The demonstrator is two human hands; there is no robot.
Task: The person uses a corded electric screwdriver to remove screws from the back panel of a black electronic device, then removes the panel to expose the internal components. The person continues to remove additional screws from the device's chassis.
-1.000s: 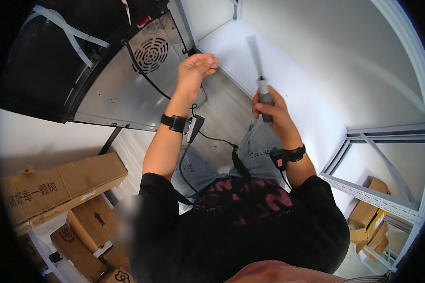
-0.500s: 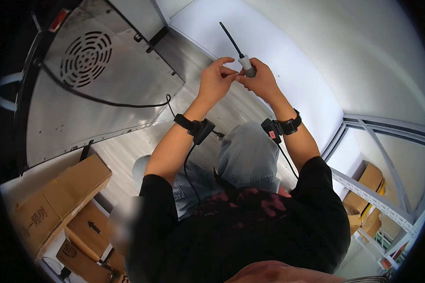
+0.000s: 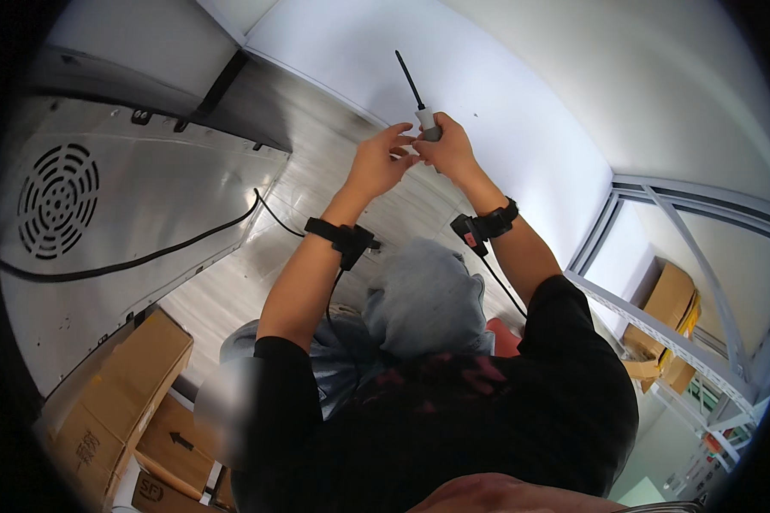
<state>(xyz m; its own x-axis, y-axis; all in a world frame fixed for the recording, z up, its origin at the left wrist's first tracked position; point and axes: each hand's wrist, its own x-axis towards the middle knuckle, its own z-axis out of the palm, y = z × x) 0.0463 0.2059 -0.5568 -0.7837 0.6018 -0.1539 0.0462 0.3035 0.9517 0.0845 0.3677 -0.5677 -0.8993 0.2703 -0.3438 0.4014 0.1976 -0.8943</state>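
A screwdriver (image 3: 429,126) with a white-and-grey handle is gripped in my right hand (image 3: 452,156). Its dark shaft points up and slightly left, away from me. My left hand (image 3: 379,162) is just left of it, fingers bent and apart, with the fingertips close to those of my right hand. I see nothing held in the left hand, though anything tiny between the fingertips would be hard to make out. Both hands are raised in front of a white panel (image 3: 522,94), above my knees.
At the left stands a metal cabinet panel (image 3: 145,205) with a round vent (image 3: 58,202) and a black cable (image 3: 137,261) across it. Cardboard boxes (image 3: 124,393) are stacked at lower left. A metal rack (image 3: 701,342) holding a carton (image 3: 669,299) is at right.
The view has shifted, so the cabinet sits farther left. My left thumb and fingers have spread apart, away from the right fingertips. The screwdriver stays in my right hand.
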